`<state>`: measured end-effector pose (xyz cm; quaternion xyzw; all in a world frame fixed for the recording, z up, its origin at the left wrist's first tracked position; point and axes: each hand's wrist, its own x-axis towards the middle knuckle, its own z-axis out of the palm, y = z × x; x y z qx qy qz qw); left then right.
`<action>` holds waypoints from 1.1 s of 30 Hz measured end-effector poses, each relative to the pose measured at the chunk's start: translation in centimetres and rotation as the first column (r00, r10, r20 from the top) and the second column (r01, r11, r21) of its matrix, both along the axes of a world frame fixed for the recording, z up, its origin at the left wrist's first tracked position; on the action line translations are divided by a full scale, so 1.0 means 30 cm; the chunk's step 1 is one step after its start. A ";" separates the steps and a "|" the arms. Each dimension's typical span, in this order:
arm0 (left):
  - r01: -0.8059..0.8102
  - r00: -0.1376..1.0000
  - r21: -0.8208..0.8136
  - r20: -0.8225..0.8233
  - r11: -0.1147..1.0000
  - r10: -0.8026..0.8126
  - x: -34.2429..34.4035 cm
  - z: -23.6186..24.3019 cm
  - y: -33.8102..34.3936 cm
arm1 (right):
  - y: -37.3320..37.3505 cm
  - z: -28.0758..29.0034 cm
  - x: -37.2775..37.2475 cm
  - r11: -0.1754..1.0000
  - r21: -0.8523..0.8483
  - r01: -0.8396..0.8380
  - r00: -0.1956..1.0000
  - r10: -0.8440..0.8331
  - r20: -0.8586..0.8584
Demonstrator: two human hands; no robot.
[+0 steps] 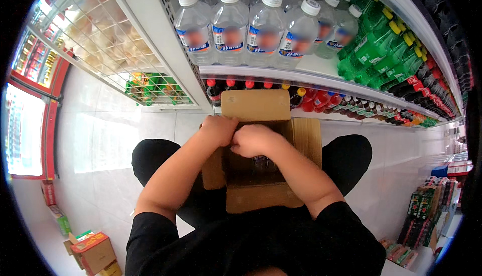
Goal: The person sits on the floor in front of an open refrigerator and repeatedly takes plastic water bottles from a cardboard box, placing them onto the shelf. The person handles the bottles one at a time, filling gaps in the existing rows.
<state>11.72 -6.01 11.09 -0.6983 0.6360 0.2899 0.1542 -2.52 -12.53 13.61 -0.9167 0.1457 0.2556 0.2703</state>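
Note:
An open cardboard box (pixel 307 143) stands between my knees with its flaps folded out. My left hand (pixel 220 129) is at the box's far left corner, fingers curled. My right hand (pixel 255 139) is closed beside it, over the opening, with the knuckles close to my left fingers. What either hand grips, if anything, is hidden behind the fingers. Down in the shadowed box, below my right wrist, part of a clear item that looks like a bottle (pixel 262 161) shows.
Ahead is a shelf with clear water bottles (pixel 231 22), then green soda bottles (pixel 371 50) to the right. Dark and red drink bottles (pixel 321 99) line the lower shelf. A white wire rack (pixel 110 40) stands left. Behind me left lies an opened carton (pixel 93 251); stacked drink packs (pixel 422 211) are right.

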 end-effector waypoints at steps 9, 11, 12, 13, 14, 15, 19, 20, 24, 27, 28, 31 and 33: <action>0.047 0.998 -0.019 0.036 0.999 -0.046 -0.020 0.023 0.009 | -0.218 0.519 -0.153 0.575 -0.350 0.739 0.452 -0.039 0.891; 0.019 0.999 -0.013 0.025 1.000 -0.019 -0.020 0.012 0.007 | -0.281 0.536 -0.145 0.544 -0.412 0.731 0.463 0.048 0.885; 0.026 0.999 -0.013 0.026 1.000 -0.025 -0.019 0.007 0.005 | -0.308 0.537 -0.139 0.547 -0.437 0.714 0.474 0.081 0.877; 0.032 0.999 -0.014 0.026 0.999 -0.031 -0.017 0.004 0.002 | -0.331 0.534 -0.131 0.550 -0.460 0.697 0.483 0.114 0.868; 0.038 0.999 -0.010 0.027 0.999 -0.038 -0.018 0.005 0.002 | -0.353 0.517 -0.119 0.575 -0.416 0.705 0.459 0.077 0.885; 0.040 0.999 -0.013 0.026 0.999 -0.039 -0.021 0.010 0.000 | -0.373 0.493 -0.106 0.597 -0.370 0.711 0.435 0.040 0.900; 0.045 0.999 -0.012 0.032 0.999 -0.044 -0.025 0.025 0.001 | -0.378 0.459 -0.073 0.597 -0.235 0.767 0.364 -0.102 0.926; 0.045 0.998 -0.010 0.039 0.999 -0.044 -0.021 0.025 0.003 | -0.377 0.452 -0.074 0.584 -0.254 0.771 0.354 -0.063 0.933; 0.050 0.998 0.003 0.035 0.999 -0.050 -0.007 0.008 0.004 | -0.334 0.429 -0.109 0.567 -0.265 0.780 0.305 0.025 0.952; 0.055 0.998 -0.027 0.035 0.998 -0.054 -0.002 0.002 0.015 | -0.282 0.404 -0.172 0.539 -0.258 0.802 0.260 0.074 0.963; 0.068 0.997 -0.051 0.035 0.996 -0.067 0.001 -0.008 0.021 | -0.270 0.395 -0.198 0.522 -0.258 0.813 0.245 0.096 0.965; 0.071 0.997 -0.057 0.038 0.996 -0.069 -0.002 -0.002 0.029 | -0.300 0.322 -0.272 0.539 -0.226 0.811 0.153 0.177 0.972; 0.067 0.997 -0.041 0.030 0.997 -0.066 -0.005 0.010 0.023 | -0.333 0.291 -0.320 0.591 -0.213 0.778 0.110 0.206 0.972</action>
